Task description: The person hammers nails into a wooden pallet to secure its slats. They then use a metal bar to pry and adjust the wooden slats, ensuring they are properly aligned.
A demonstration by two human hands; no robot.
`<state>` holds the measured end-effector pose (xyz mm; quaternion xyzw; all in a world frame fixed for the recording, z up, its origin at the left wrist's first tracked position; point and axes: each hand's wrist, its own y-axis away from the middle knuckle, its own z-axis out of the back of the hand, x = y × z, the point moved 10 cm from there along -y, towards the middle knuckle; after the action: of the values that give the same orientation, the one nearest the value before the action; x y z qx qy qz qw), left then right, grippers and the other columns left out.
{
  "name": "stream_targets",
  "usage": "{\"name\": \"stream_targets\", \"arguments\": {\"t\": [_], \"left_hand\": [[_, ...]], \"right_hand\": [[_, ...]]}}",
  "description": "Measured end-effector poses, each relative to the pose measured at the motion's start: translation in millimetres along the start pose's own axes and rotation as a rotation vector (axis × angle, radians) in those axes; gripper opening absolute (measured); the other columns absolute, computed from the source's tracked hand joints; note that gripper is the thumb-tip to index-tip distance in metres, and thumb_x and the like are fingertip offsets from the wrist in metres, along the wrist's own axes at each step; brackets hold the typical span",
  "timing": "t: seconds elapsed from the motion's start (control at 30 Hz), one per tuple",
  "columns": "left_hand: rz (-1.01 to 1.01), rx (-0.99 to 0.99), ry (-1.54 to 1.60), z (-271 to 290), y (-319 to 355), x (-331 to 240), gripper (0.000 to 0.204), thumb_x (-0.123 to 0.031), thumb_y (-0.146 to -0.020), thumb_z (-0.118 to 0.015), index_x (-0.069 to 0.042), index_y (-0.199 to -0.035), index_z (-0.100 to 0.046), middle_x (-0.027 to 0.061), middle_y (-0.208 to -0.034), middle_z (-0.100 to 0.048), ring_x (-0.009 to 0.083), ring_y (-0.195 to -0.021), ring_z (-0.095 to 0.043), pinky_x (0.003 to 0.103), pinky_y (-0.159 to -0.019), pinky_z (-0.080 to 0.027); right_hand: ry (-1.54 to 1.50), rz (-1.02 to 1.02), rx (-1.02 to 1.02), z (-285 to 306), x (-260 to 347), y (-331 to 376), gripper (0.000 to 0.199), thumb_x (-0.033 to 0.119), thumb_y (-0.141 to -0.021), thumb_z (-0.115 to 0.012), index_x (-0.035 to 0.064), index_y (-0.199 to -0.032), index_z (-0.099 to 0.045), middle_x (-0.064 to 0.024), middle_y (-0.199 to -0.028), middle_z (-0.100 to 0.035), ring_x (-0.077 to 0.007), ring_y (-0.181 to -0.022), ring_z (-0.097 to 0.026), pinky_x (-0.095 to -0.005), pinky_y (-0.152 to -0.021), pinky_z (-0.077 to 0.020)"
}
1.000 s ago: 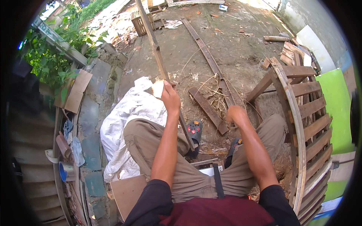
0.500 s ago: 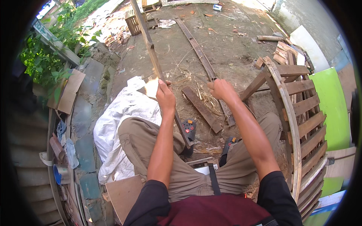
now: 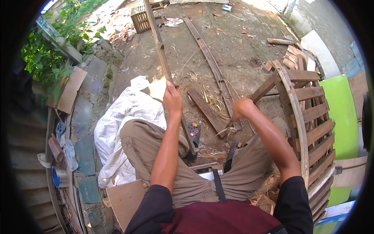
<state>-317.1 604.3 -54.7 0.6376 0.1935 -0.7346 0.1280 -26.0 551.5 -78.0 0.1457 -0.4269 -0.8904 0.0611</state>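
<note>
left hand [image 3: 173, 100] clenched round a long thin wooden strip [image 3: 161, 58] that runs from the lap out over the dirt ground [image 3: 241, 50]. right hand [image 3: 240, 108] fisted above a short plank [image 3: 206, 111]; what it grips, cannot tell. judgement: keep the strip steady and low near the knee while working it. slatted crate [image 3: 141, 17] at the far edge, contents not visible.
</note>
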Motion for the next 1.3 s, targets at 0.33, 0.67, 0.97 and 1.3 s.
{"name": "stream_targets", "arguments": {"t": [0.33, 0.67, 0.97, 1.3], "left_hand": [[0.011, 0.006, -0.023, 5.1, -1.7, 7.1, 0.058, -0.041, -0.108, -0.032, 0.005, -0.089, -0.063, 0.0104, -0.066, -0.057, 0.0215, -0.062, -0.053, 0.037, -0.062, -0.044], [-0.012, -0.016, 0.009, 7.5, -5.6, 3.5, 0.06, -0.045, -0.108, -0.032, 0.005, -0.091, -0.061, 0.0084, -0.067, -0.057, 0.0153, -0.057, -0.05, 0.031, -0.055, -0.041], [0.051, 0.022, 0.105, 0.3, -5.3, 14.7, 0.058, -0.048, -0.108, -0.03, 0.002, -0.094, -0.056, 0.0048, -0.068, -0.051, 0.0099, -0.055, -0.045, 0.026, -0.051, -0.037], [0.069, 0.094, 0.364, -21.4, 6.7, 2.3, 0.051, -0.045, -0.109, -0.031, -0.002, -0.093, -0.055, -0.0005, -0.068, -0.046, 0.0078, -0.058, -0.041, 0.024, -0.053, -0.034]], "right_hand": [[0.257, -0.027, 0.19, 40.1, 23.3, -88.3, 0.04, 0.042, -0.074, -0.082, 0.0242, -0.11, -0.077, 0.0024, -0.114, -0.074, -0.0209, -0.105, -0.07, -0.0421, -0.097, -0.0477], [0.237, 0.082, -0.251, 102.0, 55.2, -124.3, 0.036, 0.039, -0.08, -0.078, 0.0233, -0.113, -0.075, -0.0041, -0.111, -0.074, -0.0255, -0.108, -0.07, -0.0417, -0.088, -0.0543], [-0.472, 0.187, -0.952, 126.7, 10.8, -67.0, 0.031, 0.031, -0.09, -0.064, 0.003, -0.1, -0.071, -0.0236, -0.094, -0.071, -0.0389, -0.089, -0.07, -0.0454, -0.075, -0.0565], [-1.441, -0.022, -0.833, -36.6, 20.7, -26.4, 0.078, 0.053, -0.076, -0.083, -0.006, -0.118, -0.054, -0.0182, -0.102, -0.065, -0.0258, -0.087, -0.066, -0.0395, -0.077, -0.0538]]}}
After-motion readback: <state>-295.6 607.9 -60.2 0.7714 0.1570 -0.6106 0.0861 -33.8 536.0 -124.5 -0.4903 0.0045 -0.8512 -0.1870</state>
